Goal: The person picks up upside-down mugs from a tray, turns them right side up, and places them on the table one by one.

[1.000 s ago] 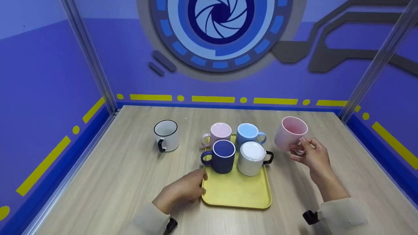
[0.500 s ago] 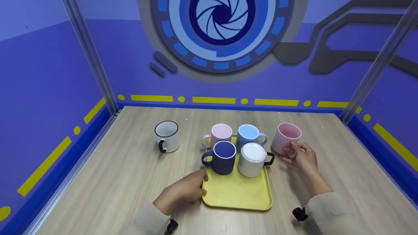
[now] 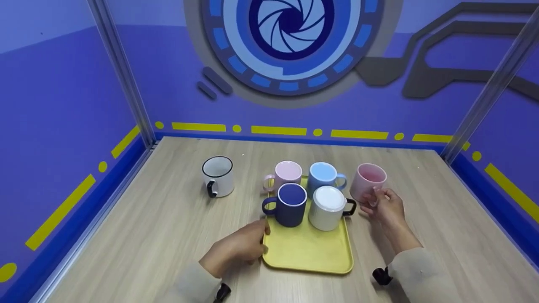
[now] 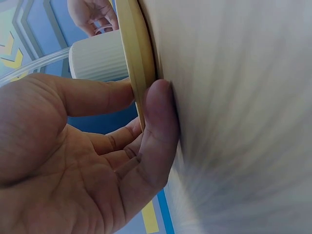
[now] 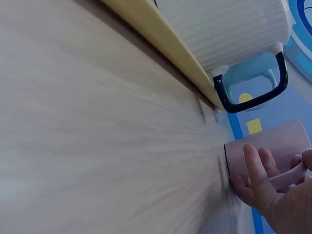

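Note:
My right hand (image 3: 389, 210) grips the handle of a pink mug (image 3: 364, 185), right of the tray. The mug stands upright; in the right wrist view its base is right at the tabletop, with fingers around the handle (image 5: 287, 178). My left hand (image 3: 240, 244) pinches the left edge of the yellow tray (image 3: 309, 254), thumb above and fingers beneath, as the left wrist view shows. On the tray are a pale pink mug (image 3: 286, 179), a light blue mug (image 3: 322, 179), a dark blue mug (image 3: 290, 210) and a ribbed white mug (image 3: 326, 214) with a black handle, its closed end up.
A white mug (image 3: 221, 181) with a black rim and black handle stands on the wooden table (image 3: 168, 219), left of the tray. Blue-purple panels (image 3: 67, 126) and metal posts (image 3: 122, 75) enclose the table at the back and sides.
My right hand has brought the pink mug down and slightly left, from tilted above the table to upright at its surface. The left hand has kept its hold on the tray.

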Action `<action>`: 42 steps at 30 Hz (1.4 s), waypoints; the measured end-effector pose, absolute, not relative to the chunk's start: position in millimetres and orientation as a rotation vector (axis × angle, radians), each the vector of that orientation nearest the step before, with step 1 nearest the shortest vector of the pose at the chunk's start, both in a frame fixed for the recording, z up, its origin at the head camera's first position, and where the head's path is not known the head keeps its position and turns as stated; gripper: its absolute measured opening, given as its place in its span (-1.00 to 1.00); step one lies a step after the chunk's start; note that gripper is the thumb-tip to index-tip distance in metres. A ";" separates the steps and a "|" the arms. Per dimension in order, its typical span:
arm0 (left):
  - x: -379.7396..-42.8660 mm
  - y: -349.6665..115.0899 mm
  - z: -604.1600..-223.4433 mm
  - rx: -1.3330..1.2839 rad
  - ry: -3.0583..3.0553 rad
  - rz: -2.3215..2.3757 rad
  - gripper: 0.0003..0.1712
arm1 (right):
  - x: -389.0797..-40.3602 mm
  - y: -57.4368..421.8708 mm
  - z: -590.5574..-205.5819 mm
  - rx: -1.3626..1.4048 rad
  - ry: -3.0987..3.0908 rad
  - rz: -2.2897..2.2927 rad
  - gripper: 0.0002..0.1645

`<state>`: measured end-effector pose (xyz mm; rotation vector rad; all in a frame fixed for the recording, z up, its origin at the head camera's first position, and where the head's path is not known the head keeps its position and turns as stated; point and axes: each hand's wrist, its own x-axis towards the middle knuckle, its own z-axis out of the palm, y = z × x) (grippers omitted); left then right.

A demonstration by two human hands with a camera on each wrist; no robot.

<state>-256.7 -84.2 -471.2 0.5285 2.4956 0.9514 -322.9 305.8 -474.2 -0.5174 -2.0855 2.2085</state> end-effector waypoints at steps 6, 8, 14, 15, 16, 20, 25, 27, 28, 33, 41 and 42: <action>-257.1 -84.7 -471.1 0.531 2.492 0.965 -0.61 | -324.1 304.5 -474.4 -0.554 -2.146 2.174 -0.69; -257.4 -84.7 -471.3 0.532 2.492 0.967 -0.61 | -324.2 305.2 -474.5 -0.557 -2.160 2.170 -0.69; -257.9 -84.2 -472.8 0.546 2.501 0.936 -0.59 | -320.7 308.1 -475.2 -0.563 -2.193 2.177 -0.68; -257.7 -84.1 -473.2 0.548 2.500 0.937 -0.60 | -319.5 308.4 -475.1 -0.558 -2.193 2.178 -0.68; -257.3 -84.2 -473.5 0.550 2.500 0.942 -0.59 | -318.5 308.8 -475.1 -0.552 -2.195 2.175 -0.69; -255.8 -84.4 -473.8 0.549 2.483 0.984 -0.60 | -313.7 310.0 -473.3 -0.553 -2.210 2.152 -0.68; -255.2 -84.3 -472.8 0.540 2.468 1.011 -0.61 | -307.2 309.0 -470.4 -0.589 -2.284 2.053 -0.57; -255.2 -84.1 -472.7 0.532 2.461 1.017 -0.61 | -304.9 308.0 -470.5 -0.595 -2.312 1.998 -0.52; -255.1 -84.0 -472.5 0.527 2.457 1.021 -0.61 | -303.3 307.9 -470.7 -0.597 -2.324 1.967 -0.48; -255.3 -84.1 -471.7 0.515 2.435 1.030 -0.62 | -295.3 308.3 -471.8 -0.578 -2.333 1.864 -0.42; -257.5 -89.1 -471.2 0.541 2.404 1.052 -0.73 | -275.6 304.5 -466.0 -0.476 -2.384 1.804 -0.51; -257.7 -89.8 -471.0 0.532 2.398 1.063 -0.75 | -272.4 303.0 -464.8 -0.462 -2.391 1.806 -0.52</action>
